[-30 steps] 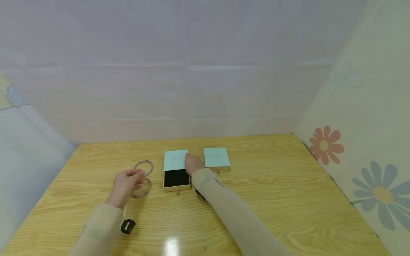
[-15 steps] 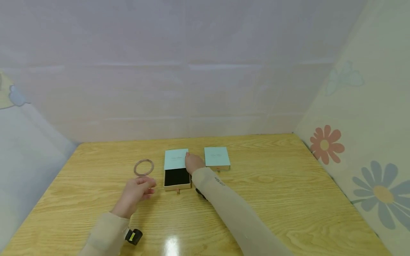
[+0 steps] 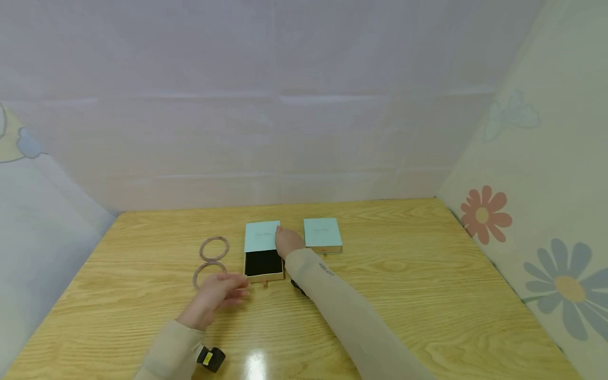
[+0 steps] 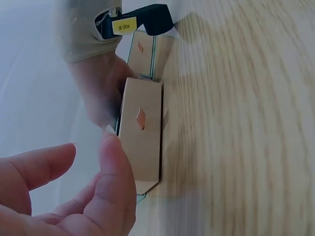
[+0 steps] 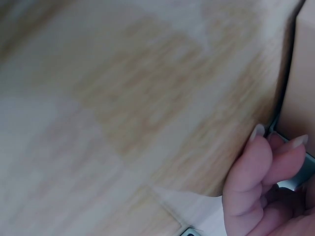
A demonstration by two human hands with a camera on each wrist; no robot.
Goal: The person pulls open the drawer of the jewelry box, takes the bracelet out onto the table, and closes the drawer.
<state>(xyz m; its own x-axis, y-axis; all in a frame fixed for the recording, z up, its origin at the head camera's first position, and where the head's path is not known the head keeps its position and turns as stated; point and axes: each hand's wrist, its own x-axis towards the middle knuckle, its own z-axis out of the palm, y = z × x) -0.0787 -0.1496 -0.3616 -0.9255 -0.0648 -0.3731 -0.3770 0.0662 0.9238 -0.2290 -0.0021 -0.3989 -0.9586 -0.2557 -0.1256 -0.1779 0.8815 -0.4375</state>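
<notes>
A jewellery box with a light blue sleeve (image 3: 262, 236) stands mid-table, its drawer (image 3: 264, 277) pulled out toward me and lined with a black pad (image 3: 263, 262). My right hand (image 3: 288, 243) grips the sleeve's right side, thumb at its top edge and fingers curled at the lower edge in the right wrist view. My left hand (image 3: 217, 296) hovers in front of the drawer's left corner, holding nothing, thumb (image 4: 47, 164) apart from the fingers. Behind it lie two pinkish bangles, a far bangle (image 3: 201, 248) and a near bangle (image 3: 196, 276) partly hidden by the hand.
A second, closed light blue box (image 3: 322, 232) stands just right of the right hand. The wooden table (image 3: 427, 295) ends at a pale cloth backdrop (image 3: 304, 158), with a flower-printed cloth (image 3: 560, 174) on the right.
My left hand has let go of the near bangle, which now lies below the far one, and has moved right and toward me. The right hand has stayed on the sleeve.
</notes>
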